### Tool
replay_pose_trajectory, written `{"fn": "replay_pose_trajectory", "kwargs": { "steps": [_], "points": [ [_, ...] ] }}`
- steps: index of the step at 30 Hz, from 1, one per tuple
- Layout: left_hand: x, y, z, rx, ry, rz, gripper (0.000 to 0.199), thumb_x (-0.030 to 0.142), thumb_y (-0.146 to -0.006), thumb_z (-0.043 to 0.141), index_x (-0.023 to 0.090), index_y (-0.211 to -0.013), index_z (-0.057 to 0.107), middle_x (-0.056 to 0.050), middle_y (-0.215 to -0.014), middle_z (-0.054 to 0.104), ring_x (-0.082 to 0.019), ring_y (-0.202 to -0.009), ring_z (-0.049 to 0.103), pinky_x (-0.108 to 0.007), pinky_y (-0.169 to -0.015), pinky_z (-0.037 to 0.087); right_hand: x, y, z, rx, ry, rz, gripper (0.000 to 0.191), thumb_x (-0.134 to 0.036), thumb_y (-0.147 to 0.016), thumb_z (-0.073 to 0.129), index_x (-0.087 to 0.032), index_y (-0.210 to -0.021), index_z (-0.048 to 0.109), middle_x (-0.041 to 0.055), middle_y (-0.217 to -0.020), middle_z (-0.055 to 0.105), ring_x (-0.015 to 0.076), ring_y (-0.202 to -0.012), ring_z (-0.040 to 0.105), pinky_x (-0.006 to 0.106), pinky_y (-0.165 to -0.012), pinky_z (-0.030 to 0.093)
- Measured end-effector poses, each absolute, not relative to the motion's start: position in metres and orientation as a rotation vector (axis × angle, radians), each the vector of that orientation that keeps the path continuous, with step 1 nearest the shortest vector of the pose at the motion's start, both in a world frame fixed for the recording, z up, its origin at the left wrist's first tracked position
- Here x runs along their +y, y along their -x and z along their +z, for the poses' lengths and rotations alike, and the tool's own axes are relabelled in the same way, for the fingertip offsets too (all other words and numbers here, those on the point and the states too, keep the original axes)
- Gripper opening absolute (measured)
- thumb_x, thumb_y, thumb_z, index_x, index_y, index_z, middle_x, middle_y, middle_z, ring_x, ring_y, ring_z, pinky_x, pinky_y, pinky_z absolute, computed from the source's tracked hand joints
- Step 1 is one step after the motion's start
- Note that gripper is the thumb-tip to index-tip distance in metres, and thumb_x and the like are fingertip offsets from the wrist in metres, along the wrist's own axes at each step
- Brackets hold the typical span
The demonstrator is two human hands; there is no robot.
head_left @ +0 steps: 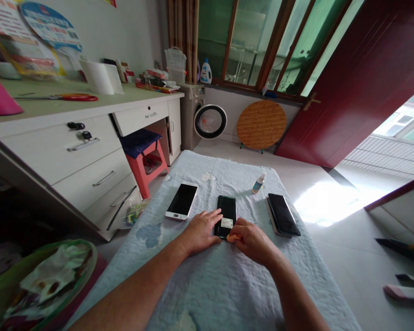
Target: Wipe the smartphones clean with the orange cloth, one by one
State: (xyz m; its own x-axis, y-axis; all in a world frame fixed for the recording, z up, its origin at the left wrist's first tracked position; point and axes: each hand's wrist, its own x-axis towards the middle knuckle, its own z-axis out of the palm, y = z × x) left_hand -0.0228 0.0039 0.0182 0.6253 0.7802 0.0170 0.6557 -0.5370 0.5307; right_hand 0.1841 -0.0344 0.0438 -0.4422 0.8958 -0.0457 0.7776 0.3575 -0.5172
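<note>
- Quilted cover [200, 285]: everything in play lies on it; three separate spots for phones, hands busy only at the middle one.
- Left hand [200, 231]: fingers spread, laid on the left side of the middle phone, seemingly steadying it; not closed round anything.
- Right hand [250, 238]: curled, pinching a small orange item at the phone's near right corner.
- Dark phone on the right [283, 215]: screen up, on top of a paler flat thing. No hand on it; done or waiting, cannot tell.
- White phone [181, 201]: left, screen up, no hand on it; likewise cannot tell.
- Middle phone [227, 207]: between those two, camera side up. Work here looks under way, not finished.
- Small bottle [258, 184]: stands far right of the middle phone, unheld; use so far unclear.
- Orange item [232, 238]: mostly hidden by fingers; material uncertain.
- Pale label [227, 223]: on the middle phone's back, in place.
</note>
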Motion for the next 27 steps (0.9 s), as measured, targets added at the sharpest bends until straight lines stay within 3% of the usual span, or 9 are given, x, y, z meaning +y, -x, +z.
{"fn": "replay_pose_trajectory", "kwargs": {
  "steps": [6,11,19,27],
  "points": [
    [0.004,0.023,0.019,1.131,-2.35,0.36,0.066,0.033,-0.073,0.071,0.019,-0.134,0.049,-0.009,-0.149,0.038,-0.029,-0.13,0.043,-0.042,-0.108,0.033,-0.032,-0.185,0.043,-2.316,1.587,0.632,0.018,-0.009,-0.082,0.049,-0.019,-0.075,0.063,-0.0001,-0.083,0.053,0.0085,-0.07,0.052,0.02,-0.066,0.034],
    [0.004,0.023,0.02,1.126,-2.35,0.357,0.07,0.038,-0.071,0.074,0.019,-0.134,0.049,-0.01,-0.149,0.038,-0.03,-0.13,0.043,-0.043,-0.108,0.034,-0.029,-0.171,0.031,-2.261,1.598,0.507,0.021,-0.021,-0.092,0.047,-0.018,-0.081,0.065,0.0013,-0.085,0.053,0.0094,-0.071,0.053,0.02,-0.067,0.036],
    [0.005,0.022,0.017,1.113,-2.363,0.381,0.066,0.036,-0.071,0.074,0.019,-0.131,0.052,-0.011,-0.147,0.042,-0.03,-0.128,0.045,-0.044,-0.107,0.034,-0.026,-0.15,0.021,-2.332,1.512,0.308,0.02,-0.018,-0.09,0.052,-0.023,-0.089,0.071,0.0022,-0.088,0.057,0.0117,-0.076,0.051,0.022,-0.068,0.036],
    [0.005,0.022,0.015,1.106,-2.371,0.397,0.069,0.038,-0.069,0.075,0.02,-0.132,0.051,-0.011,-0.146,0.042,-0.031,-0.126,0.047,-0.044,-0.105,0.037,-0.031,-0.145,0.027,-2.385,1.395,0.401,0.018,-0.019,-0.089,0.053,-0.021,-0.084,0.071,0.0028,-0.092,0.057,0.0108,-0.076,0.052,0.022,-0.063,0.036]
  ]
}}
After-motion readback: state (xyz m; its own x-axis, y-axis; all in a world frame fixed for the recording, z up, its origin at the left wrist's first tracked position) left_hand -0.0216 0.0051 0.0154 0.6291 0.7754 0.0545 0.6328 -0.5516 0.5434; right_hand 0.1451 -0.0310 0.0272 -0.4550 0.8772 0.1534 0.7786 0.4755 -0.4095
